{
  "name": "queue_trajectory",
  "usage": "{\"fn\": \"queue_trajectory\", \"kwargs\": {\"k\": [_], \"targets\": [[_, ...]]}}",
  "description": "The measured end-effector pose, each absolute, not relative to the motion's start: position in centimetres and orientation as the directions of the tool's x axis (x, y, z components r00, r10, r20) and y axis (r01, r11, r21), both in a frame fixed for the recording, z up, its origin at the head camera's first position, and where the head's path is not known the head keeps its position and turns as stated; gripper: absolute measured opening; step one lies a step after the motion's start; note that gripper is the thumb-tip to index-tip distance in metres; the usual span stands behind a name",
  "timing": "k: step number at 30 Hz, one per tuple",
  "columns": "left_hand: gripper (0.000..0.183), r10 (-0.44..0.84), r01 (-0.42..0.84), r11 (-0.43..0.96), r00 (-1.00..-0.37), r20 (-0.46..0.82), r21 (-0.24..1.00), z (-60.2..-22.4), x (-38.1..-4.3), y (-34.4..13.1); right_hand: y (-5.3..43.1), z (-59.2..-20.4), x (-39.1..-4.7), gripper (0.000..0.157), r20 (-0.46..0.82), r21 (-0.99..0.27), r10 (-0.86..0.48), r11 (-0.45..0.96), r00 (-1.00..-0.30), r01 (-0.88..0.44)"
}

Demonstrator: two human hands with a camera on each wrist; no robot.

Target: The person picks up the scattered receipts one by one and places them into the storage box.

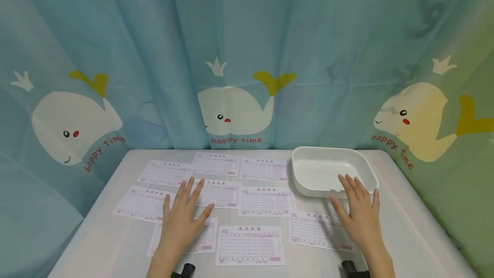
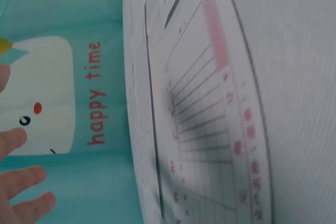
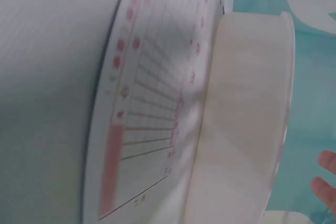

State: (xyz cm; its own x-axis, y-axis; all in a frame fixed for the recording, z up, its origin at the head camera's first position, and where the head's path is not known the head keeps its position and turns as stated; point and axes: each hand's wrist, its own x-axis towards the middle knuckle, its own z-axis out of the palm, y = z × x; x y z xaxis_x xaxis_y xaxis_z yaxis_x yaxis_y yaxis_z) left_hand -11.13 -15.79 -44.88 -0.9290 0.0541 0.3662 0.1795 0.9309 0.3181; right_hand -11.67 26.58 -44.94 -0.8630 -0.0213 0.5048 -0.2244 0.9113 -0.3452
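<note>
Several printed receipt slips (image 1: pixel 250 246) lie spread over the white table, some overlapping. My left hand (image 1: pixel 183 220) hovers with spread fingers above the slips on the left side, holding nothing. Beneath it a slip (image 2: pixel 202 114) shows large in the left wrist view. On the right, my right hand (image 1: pixel 359 218) is held with straight fingers near the front rim of a white plastic basin (image 1: pixel 308 185); it holds nothing, and I cannot tell whether it touches the rim. Below that hand a receipt slip (image 3: pixel 152 87) lies in front of the basin wall (image 3: pixel 241 114).
A blue-green curtain (image 1: pixel 239 20) printed with whales hangs behind and beside the table (image 1: pixel 104 243). Black wrist mounts (image 1: pixel 188 270) show at the lower edge of the head view. The basin stands at the back right of the table.
</note>
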Motion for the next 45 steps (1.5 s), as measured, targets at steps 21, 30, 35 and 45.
{"fn": "queue_trajectory", "kwargs": {"k": [21, 30, 35, 45], "targets": [[0.051, 0.064, 0.278, 0.871, -0.882, 0.467, 0.405, -46.1, -10.3, -13.7, 28.7, -46.4, -12.4, 0.041, 0.569, -0.391, 0.056, 0.896, -0.82, -0.21], [0.047, 0.081, 0.305, 0.854, -0.878, 0.472, 0.421, -46.6, -9.8, -13.0, 29.6, -46.6, -12.8, 0.037, 0.623, -0.372, 0.05, 0.897, -0.78, -0.239], [0.044, 0.088, 0.299, 0.853, -0.891, 0.446, 0.429, -46.6, -9.6, -12.7, 30.0, -46.6, -13.0, 0.033, 0.642, -0.365, 0.048, 0.897, -0.765, -0.249], [0.035, 0.145, 0.322, 0.857, -0.9, 0.412, 0.402, -46.6, -9.3, -12.1, 30.3, -46.7, -13.5, 0.027, 0.664, -0.336, 0.02, 0.901, -0.747, -0.275]]}}
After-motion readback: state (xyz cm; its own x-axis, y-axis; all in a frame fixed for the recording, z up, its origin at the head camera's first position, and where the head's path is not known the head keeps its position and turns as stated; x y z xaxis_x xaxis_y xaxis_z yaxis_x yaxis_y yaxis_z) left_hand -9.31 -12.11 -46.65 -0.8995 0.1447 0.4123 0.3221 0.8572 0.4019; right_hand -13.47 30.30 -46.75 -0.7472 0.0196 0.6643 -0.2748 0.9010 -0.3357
